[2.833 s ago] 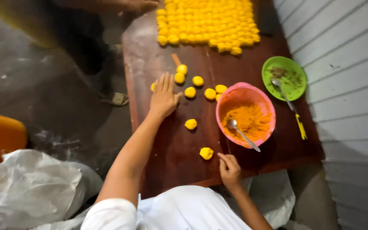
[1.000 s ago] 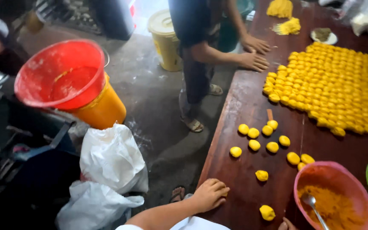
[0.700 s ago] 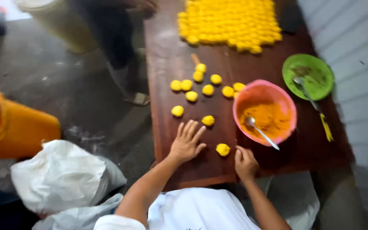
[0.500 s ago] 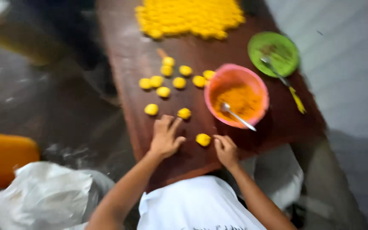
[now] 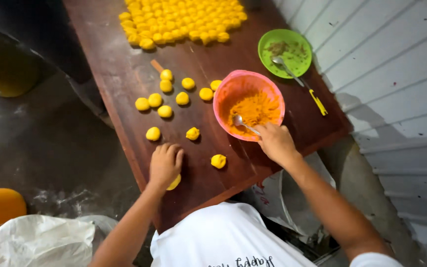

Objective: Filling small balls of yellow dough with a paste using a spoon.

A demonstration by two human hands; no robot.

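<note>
Pressing down on a small yellow dough ball [image 5: 174,182], the left hand [image 5: 165,163] is lying palm-down on the dark wooden table [image 5: 119,79] near its front edge; fingers are curled loosely together over the ball, which is peeking out under the heel of the hand. The right hand [image 5: 276,143] is sitting at the near rim of the pink plastic bowl of orange filling [image 5: 248,105], fingers closing in a pinch on the handle of the metal spoon [image 5: 245,124] whose bowl end is resting in the filling. Another yellow dough ball [image 5: 218,161] is lying between both hands, touching neither. Loose yellow balls [image 5: 166,94] are sitting further out; a packed block of yellow balls [image 5: 181,20] is filling the far end. A green plastic plate [image 5: 285,52] is sitting beyond the bowl.
</note>
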